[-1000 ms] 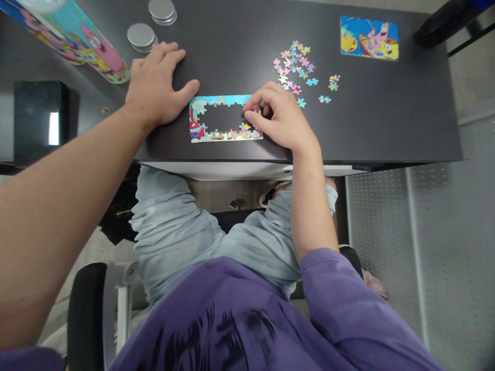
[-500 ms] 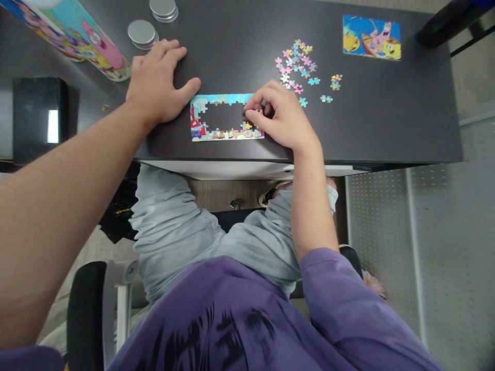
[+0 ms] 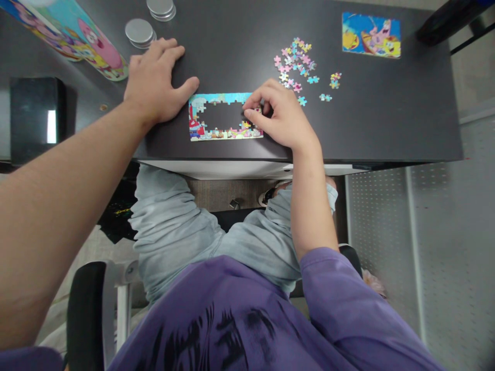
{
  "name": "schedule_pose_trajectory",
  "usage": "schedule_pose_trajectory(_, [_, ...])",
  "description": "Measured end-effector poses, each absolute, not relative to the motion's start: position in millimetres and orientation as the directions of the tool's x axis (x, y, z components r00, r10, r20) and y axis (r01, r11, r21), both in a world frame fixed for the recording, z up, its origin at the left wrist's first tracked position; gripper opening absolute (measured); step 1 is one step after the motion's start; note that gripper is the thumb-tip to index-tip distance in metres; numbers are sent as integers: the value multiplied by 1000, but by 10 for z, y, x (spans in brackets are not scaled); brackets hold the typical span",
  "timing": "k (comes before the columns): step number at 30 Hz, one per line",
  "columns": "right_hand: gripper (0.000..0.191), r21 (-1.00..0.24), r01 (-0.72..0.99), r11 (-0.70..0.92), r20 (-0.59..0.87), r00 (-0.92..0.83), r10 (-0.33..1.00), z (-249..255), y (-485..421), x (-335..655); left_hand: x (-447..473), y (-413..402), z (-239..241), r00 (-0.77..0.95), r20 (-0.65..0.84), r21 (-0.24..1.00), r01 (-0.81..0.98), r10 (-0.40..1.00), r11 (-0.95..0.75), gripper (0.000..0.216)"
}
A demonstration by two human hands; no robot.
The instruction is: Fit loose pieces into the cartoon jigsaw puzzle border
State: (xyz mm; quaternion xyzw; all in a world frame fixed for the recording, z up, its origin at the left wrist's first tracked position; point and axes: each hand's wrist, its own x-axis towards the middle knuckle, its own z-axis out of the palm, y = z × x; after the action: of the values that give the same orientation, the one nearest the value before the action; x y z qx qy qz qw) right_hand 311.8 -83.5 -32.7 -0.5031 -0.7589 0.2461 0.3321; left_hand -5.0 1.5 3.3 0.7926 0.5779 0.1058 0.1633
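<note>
A jigsaw puzzle frame [image 3: 228,135] of joined border pieces lies near the desk's front edge, its middle showing bare dark desk. My right hand [image 3: 280,113] is over the frame's right side, thumb and forefinger pinched together at the inner edge. Whatever is between those fingertips is hidden. My left hand [image 3: 154,85] rests flat on the desk with fingers spread, its thumb just off the frame's upper left corner. Beyond my right hand is a loose heap of puzzle pieces [image 3: 296,62], with a small joined cluster [image 3: 335,80] and a blue bit [image 3: 325,97] to its right.
A cartoon picture card [image 3: 371,35] lies at the back right, near a black object [image 3: 450,23]. Silver round tins [image 3: 139,32] stand behind my left hand. Further left are a colourful printed box [image 3: 93,41] and a black box-like object [image 3: 36,118].
The view has shifted very slightly. Both hands stay where they were, and the pieces keep their places on the desk.
</note>
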Motion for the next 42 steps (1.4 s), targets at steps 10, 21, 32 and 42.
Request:
schedule_pose_trajectory(10, [25,-682,612,402,291,-277,916,-350,-824,3123,-88,88,-79,317,45,422,854,947,-305,120])
schedule_pose_trajectory(21, [12,-682,604,412,307,-275,911,-359,-818,3125,-108,95,-91,319,58,410,856,946,-314,116])
schedule_pose_trajectory(32, [2,-690,600,406,308,-265,914,-341,-835,3114,-162,164,-169,323,87,447,833,942,-327,107])
schedule_pose_trajectory(42, [13,-678,620,395,296,-261,919,-347,-836,3108,-105,107,-89,321,33,405,861,946,-307,112])
